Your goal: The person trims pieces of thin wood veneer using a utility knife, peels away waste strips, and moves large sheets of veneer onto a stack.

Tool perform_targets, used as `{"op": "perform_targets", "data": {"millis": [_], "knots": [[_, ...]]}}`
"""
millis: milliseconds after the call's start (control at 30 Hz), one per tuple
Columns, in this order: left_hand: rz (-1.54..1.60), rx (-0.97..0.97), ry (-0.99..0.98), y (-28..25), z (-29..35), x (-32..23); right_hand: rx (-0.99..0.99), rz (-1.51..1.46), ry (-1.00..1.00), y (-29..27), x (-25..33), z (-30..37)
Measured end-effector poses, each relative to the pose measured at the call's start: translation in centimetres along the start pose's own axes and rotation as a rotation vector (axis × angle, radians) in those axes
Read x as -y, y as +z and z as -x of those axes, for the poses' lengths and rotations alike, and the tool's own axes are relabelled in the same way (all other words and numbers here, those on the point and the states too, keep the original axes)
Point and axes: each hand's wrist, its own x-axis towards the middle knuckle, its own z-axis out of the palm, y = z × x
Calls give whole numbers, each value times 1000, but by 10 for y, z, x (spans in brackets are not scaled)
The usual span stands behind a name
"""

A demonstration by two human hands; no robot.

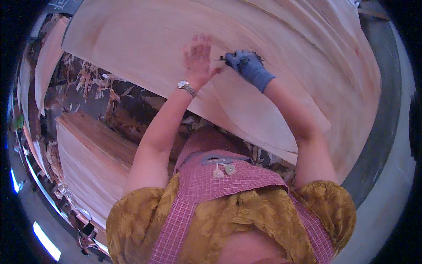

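Head: watch dial (183, 83) illegible; right hand (248, 66) grips tool (222, 58)

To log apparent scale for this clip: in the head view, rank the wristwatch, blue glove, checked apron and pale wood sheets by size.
Largest to smallest, as they look:
1. Pale wood sheets
2. Checked apron, enlarged by nearness
3. Blue glove
4. Wristwatch

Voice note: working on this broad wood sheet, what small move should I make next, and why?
I'd probably slide your bare left hand slightly farther left over the broad, pale pinkish wooden sheet. The small, thin dark tool gripped in your blue-grey-gloved right hand points toward it, close to your spread fingers.
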Motion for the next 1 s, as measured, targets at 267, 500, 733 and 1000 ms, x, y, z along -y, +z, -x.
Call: {"op": "perform_targets", "data": {"millis": [267,500,733,1000], "knots": [[86,273,187,31,-22,0,81,-96,-28,-6,-55,29],[-5,295,60,76,-19,-83,329,80,391,-13,-120,202],[87,260,75,92,13,-192,445,251,481,-27,-106,328],[10,102,223,141,68,-346,322,123,550,-10,-90,392]]}}
